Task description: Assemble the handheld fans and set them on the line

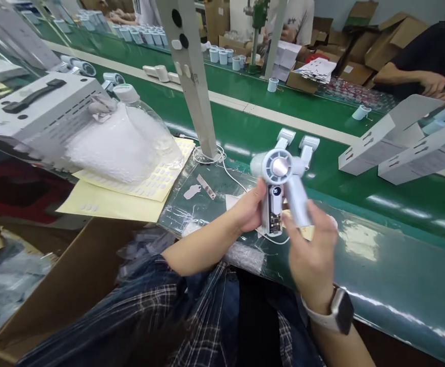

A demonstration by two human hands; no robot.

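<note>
My left hand (251, 206) is closed round the handle of a pale handheld fan (279, 167), whose round grille faces me. The handle is uncovered at the front, showing a small display and a circuit board (275, 219). In my right hand (314, 244) is a smooth pale-blue cover piece (299, 199), slightly blurred, tilted just right of the open handle. A white cable (279, 241) curves below the handle. Behind the held fan, two more pale fans (285, 136) lie on the green belt.
A metal post (194, 86) rises ahead, left of centre. A plastic bag (111, 142), bottle and yellow sticker sheets (111, 201) lie left. White boxes (383, 132) stand right. Across the green belt (322, 114) are cups, cartons (360, 46) and other people's hands (434, 84).
</note>
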